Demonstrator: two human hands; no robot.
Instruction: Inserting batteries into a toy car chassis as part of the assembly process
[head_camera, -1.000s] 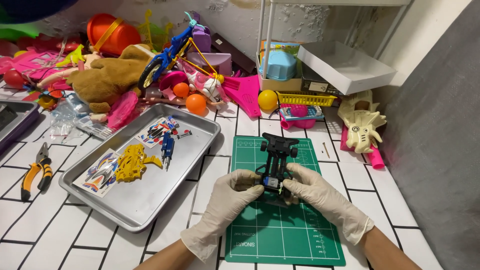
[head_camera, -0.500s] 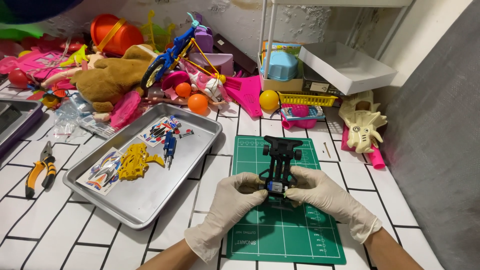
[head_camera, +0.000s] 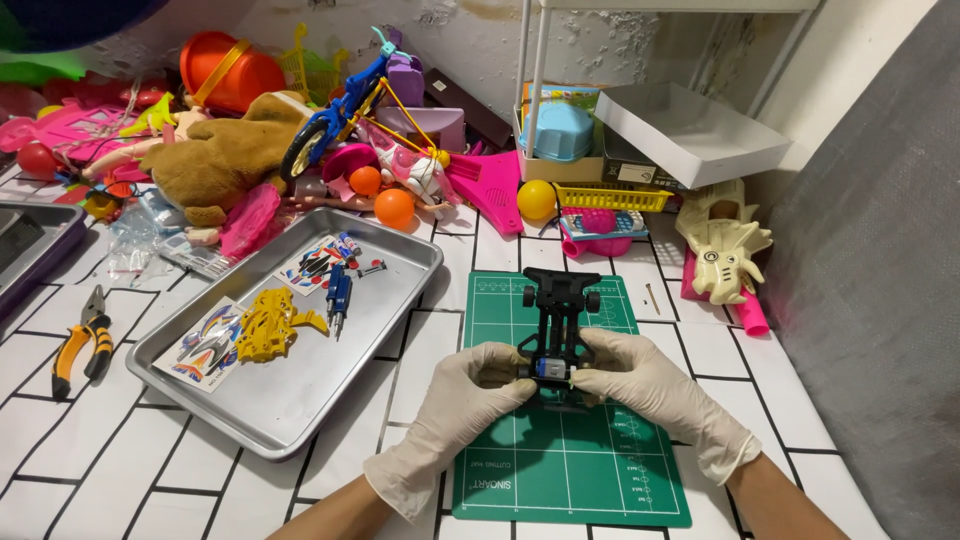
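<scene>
Together the gloved left hand (head_camera: 462, 398) and right hand (head_camera: 652, 382) pinch a black toy car chassis (head_camera: 556, 322) over the green cutting mat (head_camera: 570, 460). Fingers are curled closed around its near end. Just left sits a metal tray (head_camera: 290, 400).

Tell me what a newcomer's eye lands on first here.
Two gloved hands, left hand and right hand, pinch a black toy car chassis over the green cutting mat. Left of it sits a metal tray with yellow parts; behind, a bright toy heap.
</scene>
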